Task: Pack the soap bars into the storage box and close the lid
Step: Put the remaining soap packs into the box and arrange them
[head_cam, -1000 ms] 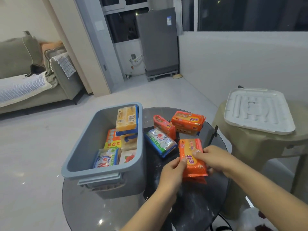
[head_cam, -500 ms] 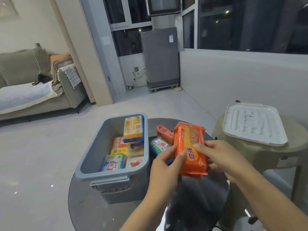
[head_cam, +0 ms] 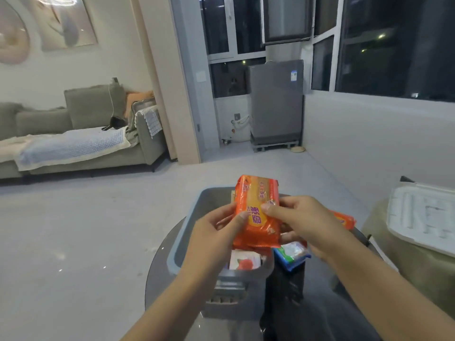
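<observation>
Round glass table (head_cam: 172, 262) carries the grey storage box (head_cam: 194, 217) at its left edge. Left hand (head_cam: 216, 232) and right hand (head_cam: 302, 222) pinch one orange soap bar (head_cam: 257, 212) above the box. Risk: the slick wrapper slips, landing the bar outside. Lid (head_cam: 423, 217) lies apart, right.

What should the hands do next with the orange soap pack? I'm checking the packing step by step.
Probably lower the orange soap pack into the grey storage box and let go. Both the left hand and the right hand hold it above the open box, which seems to have room; the white lid lies aside.
</observation>
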### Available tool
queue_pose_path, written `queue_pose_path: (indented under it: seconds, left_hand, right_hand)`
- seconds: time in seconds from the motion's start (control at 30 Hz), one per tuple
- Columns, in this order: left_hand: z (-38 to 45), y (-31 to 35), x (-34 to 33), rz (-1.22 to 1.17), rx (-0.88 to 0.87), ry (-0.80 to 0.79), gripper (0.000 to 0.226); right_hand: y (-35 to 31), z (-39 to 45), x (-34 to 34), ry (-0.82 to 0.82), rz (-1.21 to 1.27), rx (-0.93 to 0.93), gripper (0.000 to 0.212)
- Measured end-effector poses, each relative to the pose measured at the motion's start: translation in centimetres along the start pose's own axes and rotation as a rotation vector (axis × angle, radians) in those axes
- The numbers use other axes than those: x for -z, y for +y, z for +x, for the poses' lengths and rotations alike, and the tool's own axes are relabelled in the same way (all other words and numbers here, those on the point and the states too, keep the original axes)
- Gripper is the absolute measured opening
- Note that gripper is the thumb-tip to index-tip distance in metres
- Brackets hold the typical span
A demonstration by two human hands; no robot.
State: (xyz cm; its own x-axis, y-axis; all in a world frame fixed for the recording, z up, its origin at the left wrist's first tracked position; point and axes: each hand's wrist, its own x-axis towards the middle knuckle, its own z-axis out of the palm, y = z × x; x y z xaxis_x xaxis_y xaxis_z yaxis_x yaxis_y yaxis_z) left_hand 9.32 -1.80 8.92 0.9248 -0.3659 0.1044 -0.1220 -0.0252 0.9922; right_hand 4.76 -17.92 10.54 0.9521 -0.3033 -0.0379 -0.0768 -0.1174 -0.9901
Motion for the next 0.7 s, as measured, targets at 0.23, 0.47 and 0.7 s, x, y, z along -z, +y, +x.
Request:
queue_pose_path:
  seconds: [0.23,0.47,0.7]
  left_hand:
    - [4.3,-0.4,4.1,0.072,0.072,0.061,0.018]
    - [8.7,-1.9,5.3,0.149,0.213,0.105,0.029]
    - [11.4,-3.6,4.7,0.146,0.335,0.107,0.026]
  right_hand:
    - [-0.9,5.8,-4.8,-0.075,0.033,-0.102,0.018]
    - [-1.0,11.4,-7.7,-0.121,-0.103,-0.259,0.035]
    - [-2.5,14.2,-8.5,-0.25,-0.542,-0.3,0.037]
